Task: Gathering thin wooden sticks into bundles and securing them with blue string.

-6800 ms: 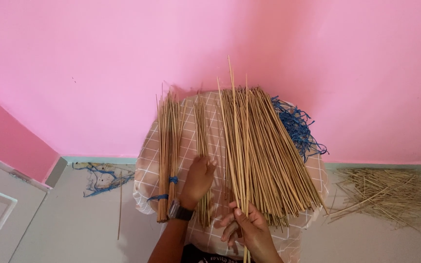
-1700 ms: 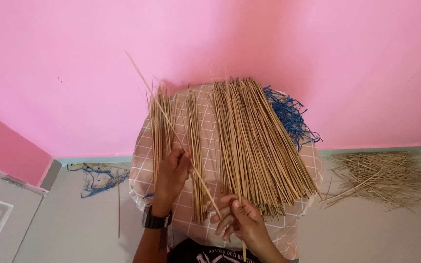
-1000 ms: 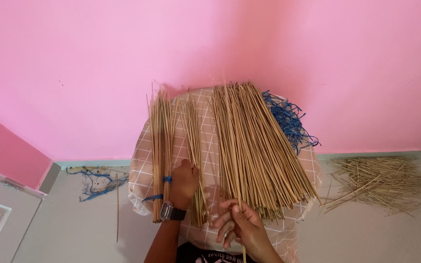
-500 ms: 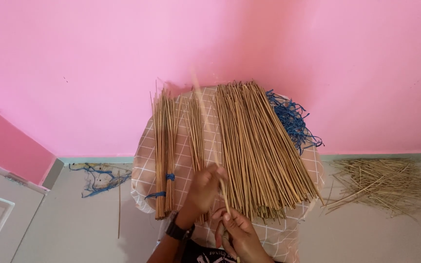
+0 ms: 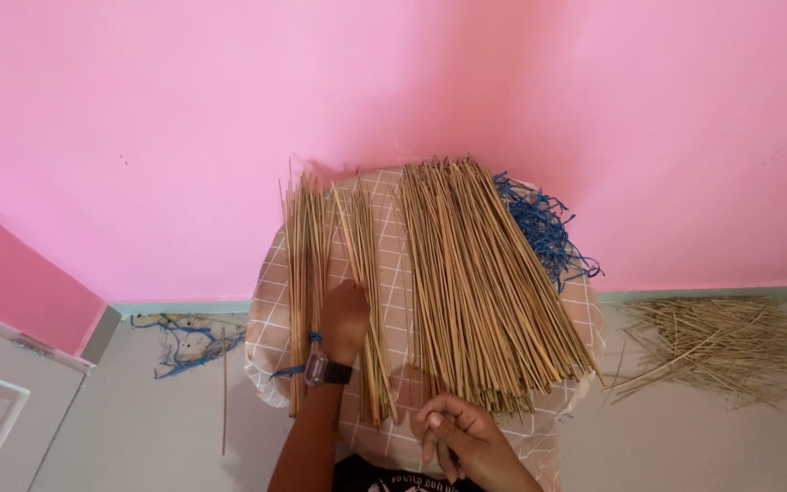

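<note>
Bare strip of checked cloth (image 5: 392, 273) between small loose stick row (image 5: 363, 273) and big stick pile (image 5: 475, 282): narrow lane, free; left hand (image 5: 345, 319) blocks near end of small row, tied bundle (image 5: 301, 282) just beside it; blue string tangle (image 5: 544, 228) crowds far right edge; right hand (image 5: 462, 437) sits at near edge, cloth around it bare; pink wall (image 5: 393, 82) closes far side; floor right holds scattered stick heap (image 5: 721, 342)

Three groups of thin tan sticks lie on the checked cloth: one blue-tied bundle (image 5: 303, 273), one small loose bunch (image 5: 366, 273), one large loose pile (image 5: 475, 282). One scattered stick heap (image 5: 721, 346) lies on the floor. One tangle of blue string (image 5: 544, 228).
</note>
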